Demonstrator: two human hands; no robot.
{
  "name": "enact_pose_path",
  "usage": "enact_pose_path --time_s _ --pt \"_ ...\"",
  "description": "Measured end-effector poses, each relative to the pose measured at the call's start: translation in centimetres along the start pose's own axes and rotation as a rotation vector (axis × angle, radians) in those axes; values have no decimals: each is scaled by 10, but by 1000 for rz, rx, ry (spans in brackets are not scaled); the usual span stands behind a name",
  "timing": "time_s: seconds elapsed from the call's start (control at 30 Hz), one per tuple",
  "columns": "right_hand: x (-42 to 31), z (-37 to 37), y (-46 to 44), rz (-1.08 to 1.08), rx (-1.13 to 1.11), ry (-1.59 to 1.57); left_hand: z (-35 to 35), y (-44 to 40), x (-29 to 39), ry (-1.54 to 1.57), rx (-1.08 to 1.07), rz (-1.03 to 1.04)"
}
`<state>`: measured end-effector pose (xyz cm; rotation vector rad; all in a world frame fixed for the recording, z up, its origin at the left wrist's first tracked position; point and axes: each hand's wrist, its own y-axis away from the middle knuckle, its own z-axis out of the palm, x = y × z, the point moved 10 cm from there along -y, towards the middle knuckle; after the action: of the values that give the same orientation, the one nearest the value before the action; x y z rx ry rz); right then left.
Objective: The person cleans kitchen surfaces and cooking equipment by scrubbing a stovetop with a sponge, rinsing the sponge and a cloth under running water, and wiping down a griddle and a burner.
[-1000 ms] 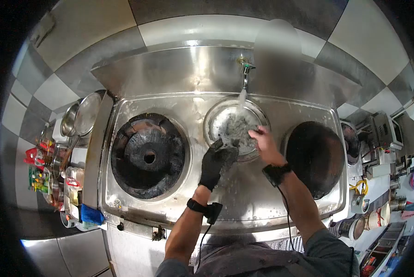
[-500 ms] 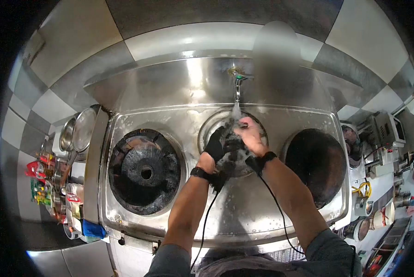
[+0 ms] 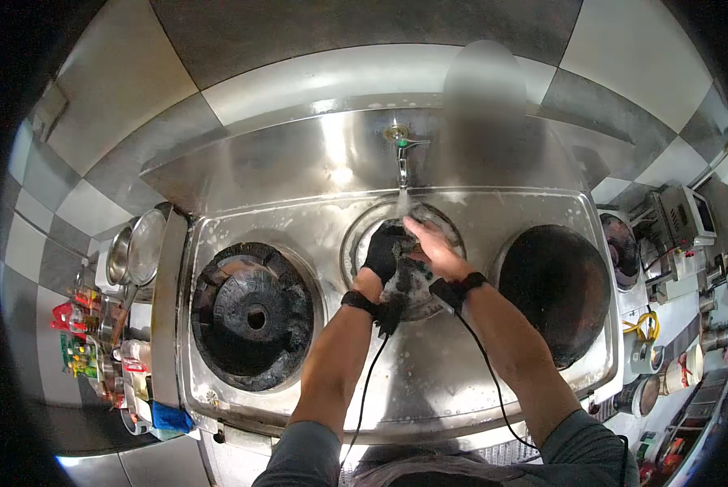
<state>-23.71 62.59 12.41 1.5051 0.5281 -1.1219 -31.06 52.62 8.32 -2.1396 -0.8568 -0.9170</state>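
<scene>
My left hand (image 3: pixel 382 251) wears a black glove and is over the round basin (image 3: pixel 349 235), just below the tap. Its fingertips are partly hidden behind my right hand, and I cannot make out whether it holds anything. My bare right hand (image 3: pixel 434 245) lies across the gloved fingers, with its own fingers stretched out. Water runs from the tap (image 3: pixel 403 166) onto the hands. Dark, wet material shows beneath them in the basin; its kind is unclear. Each wrist carries a black strap with a cable.
Left of the basin is a black burner ring (image 3: pixel 254 316); a dark wok (image 3: pixel 555 296) sits to the right. A steel splashback (image 3: pixel 282 154) rises behind. Pans (image 3: pixel 146 247) and bottles (image 3: pixel 79 353) crowd the left side. A blue cloth (image 3: pixel 169 418) hangs at the front left.
My right hand's fingers have straightened and now lie against the gloved left hand. The view has shifted slightly. Water still runs.
</scene>
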Motion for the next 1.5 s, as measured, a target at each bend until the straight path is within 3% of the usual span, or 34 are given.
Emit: enact_pose_path --time_s 0.13,0.2,0.3,0.33,0.43,0.5,0.57,0.67,0.73,0.8,0.83,0.9,0.93,1.0,1.07,1.13,1.23,1.33,1.4,1.5 --pt "15 -10 -20 34 -11 -132 -6 5 13 351 -56 -36" --pt "11 -16 -33 -94 11 -6 -31 15 45 -290 117 130" --pt "4 -5 -33 -215 -55 275 -32 7 40 -35 72 51" --pt "0 6 -29 -307 -154 197 -28 5 33 -74 48 87" --pt "15 -1 -39 -211 -232 1 -26 -1 9 -203 21 86" --pt "10 -6 -43 -235 -191 -8 -29 -1 3 -85 29 61" --pt "17 -23 -44 -77 12 16 -29 2 3 8 18 -19" --pt "13 -7 -33 47 -116 -46 -25 -1 5 116 -18 -73" --pt "17 -20 -52 -41 -27 -34 -20 -1 -2 152 -53 -118" --pt "13 -33 -60 -129 59 -24 -29 -1 1 -6 65 13" --pt "7 -33 -59 -166 52 -36 -29 -1 -6 -6 64 13" --pt "2 -35 -62 -207 47 -48 -20 1 10 -296 26 279" --pt "0 -34 -67 -280 23 6 -26 0 23 -297 27 279" --pt "-4 -36 -71 -354 -3 60 -34 -3 16 89 -47 -83" --pt "-6 -15 -59 -302 -275 -50 -47 -2 34 228 34 -54" --pt "-18 -9 -33 -216 -213 -109 -58 -5 32 368 115 -21" --pt "-9 -15 -37 -105 -119 -166 -32 -14 0 -2 -95 -29" --pt "-4 -16 -37 -45 -114 -227 -38 -13 4 -202 8 35" --pt "2 -11 -38 -10 -138 -288 -53 -11 2 289 179 -72" --pt "16 -17 -62 -53 -85 -223 -51 -7 -12 177 333 0"
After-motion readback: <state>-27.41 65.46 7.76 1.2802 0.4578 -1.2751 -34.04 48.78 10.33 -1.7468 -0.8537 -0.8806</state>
